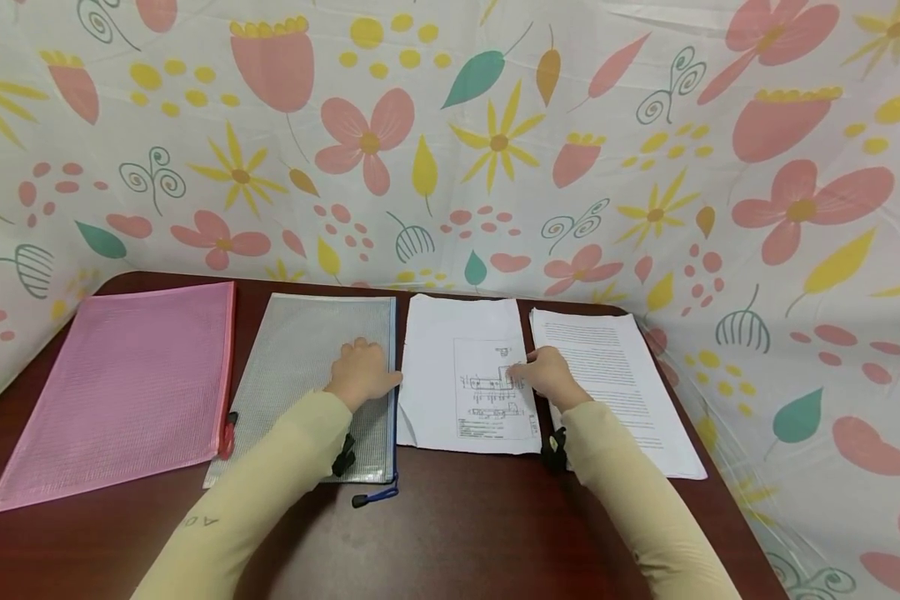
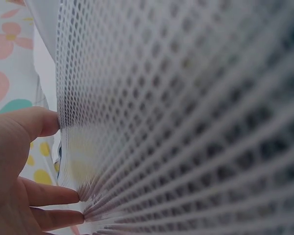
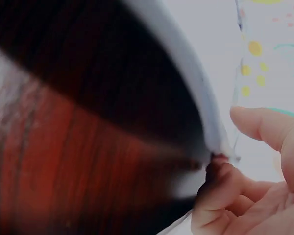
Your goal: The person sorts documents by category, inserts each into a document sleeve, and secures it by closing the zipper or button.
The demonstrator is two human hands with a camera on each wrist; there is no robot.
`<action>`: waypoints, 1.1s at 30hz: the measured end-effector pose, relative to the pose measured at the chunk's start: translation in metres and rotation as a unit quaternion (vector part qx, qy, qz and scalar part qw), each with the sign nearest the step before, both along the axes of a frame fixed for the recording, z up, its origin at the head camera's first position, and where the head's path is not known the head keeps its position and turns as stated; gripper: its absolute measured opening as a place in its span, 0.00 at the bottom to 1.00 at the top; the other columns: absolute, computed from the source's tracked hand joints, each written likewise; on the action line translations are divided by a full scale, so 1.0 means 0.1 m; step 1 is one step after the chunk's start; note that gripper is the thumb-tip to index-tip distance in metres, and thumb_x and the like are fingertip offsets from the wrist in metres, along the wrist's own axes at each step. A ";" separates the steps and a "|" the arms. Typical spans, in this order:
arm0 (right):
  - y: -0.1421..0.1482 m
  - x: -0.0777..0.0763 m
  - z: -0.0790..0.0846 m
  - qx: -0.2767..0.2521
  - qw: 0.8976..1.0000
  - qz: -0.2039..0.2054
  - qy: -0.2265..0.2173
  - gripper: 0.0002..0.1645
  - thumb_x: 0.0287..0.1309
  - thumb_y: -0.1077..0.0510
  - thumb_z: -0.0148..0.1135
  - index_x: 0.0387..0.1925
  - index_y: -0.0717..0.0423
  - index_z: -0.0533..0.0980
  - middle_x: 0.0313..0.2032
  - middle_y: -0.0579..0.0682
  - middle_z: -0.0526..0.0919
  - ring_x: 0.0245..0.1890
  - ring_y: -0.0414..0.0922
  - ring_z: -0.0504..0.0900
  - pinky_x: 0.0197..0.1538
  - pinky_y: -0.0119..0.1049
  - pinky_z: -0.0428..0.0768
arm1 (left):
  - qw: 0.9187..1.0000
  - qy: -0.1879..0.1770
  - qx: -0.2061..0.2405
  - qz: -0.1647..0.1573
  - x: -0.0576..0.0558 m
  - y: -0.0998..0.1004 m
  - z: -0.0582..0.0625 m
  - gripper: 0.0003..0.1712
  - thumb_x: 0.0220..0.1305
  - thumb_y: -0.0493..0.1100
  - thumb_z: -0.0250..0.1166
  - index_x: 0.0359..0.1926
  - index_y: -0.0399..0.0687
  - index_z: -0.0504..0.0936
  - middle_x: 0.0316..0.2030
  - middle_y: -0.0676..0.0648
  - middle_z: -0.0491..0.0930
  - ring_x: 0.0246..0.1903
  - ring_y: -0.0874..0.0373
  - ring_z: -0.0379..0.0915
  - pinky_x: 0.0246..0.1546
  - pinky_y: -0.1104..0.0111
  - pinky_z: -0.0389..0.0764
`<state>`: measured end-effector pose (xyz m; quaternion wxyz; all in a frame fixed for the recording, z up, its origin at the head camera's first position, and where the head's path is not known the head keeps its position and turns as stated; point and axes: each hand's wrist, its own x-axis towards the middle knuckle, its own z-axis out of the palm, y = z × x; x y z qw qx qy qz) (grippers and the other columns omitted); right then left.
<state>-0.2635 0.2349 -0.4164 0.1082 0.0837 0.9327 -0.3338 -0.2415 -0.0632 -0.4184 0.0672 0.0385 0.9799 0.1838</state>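
My left hand [image 1: 362,371] rests on a grey mesh zip pouch [image 1: 300,333] with blue edging. In the left wrist view its fingers [image 2: 54,194] are extended, tips against the mesh, and the thumb lies at the pouch's edge. To the right lies a stack of white paper [image 1: 435,367] with a printed line diagram on the top sheet. My right hand [image 1: 551,375] grips that stack's right edge, thumb over the top and curled fingers at the edge. In the right wrist view the paper's edge [image 3: 201,93] bows up from the dark tabletop.
A pink mesh zip pouch [image 1: 135,375] lies at the far left. Beyond my right hand is a stack of text-printed sheets [image 1: 607,350], partly under my forearm. The dark wooden table [image 1: 465,533] meets a flower-patterned curtain [image 1: 450,167] at the back and sides.
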 end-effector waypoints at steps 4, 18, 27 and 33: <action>0.04 0.01 0.01 -0.076 0.997 -0.006 -0.032 0.26 0.62 0.51 0.56 0.53 0.67 0.72 0.37 0.56 0.81 0.23 0.40 0.74 0.28 0.32 0.76 | 1.000 0.002 0.004 0.000 0.00 0.01 0.01 0.25 0.59 0.55 0.61 0.38 0.33 0.79 0.46 0.34 0.72 0.50 0.38 0.66 0.40 0.47 0.78; 0.10 0.10 0.04 -0.159 0.987 0.000 -0.031 0.27 0.69 0.54 0.47 0.65 0.60 0.62 0.43 0.61 0.80 0.29 0.44 0.83 0.34 0.40 0.84 | 0.999 0.014 0.049 0.010 -0.05 -0.03 0.00 0.19 0.61 0.53 0.57 0.26 0.41 0.75 0.39 0.38 0.75 0.47 0.40 0.70 0.38 0.52 0.78; 0.11 0.11 0.00 -0.141 0.990 -0.015 0.000 0.23 0.67 0.56 0.49 0.59 0.66 0.68 0.44 0.63 0.79 0.28 0.42 0.82 0.31 0.36 0.83 | 0.996 0.031 0.088 0.011 -0.08 -0.06 -0.04 0.21 0.62 0.47 0.55 0.13 0.47 0.68 0.20 0.48 0.69 0.21 0.55 0.65 0.15 0.69 0.66; 0.09 0.14 0.00 -0.135 0.991 -0.016 0.005 0.24 0.65 0.56 0.52 0.58 0.67 0.69 0.44 0.63 0.79 0.29 0.42 0.81 0.31 0.36 0.83 | 0.993 0.035 0.111 0.008 -0.07 -0.07 -0.04 0.21 0.62 0.42 0.53 0.12 0.49 0.62 0.17 0.50 0.62 0.17 0.58 0.59 0.16 0.71 0.60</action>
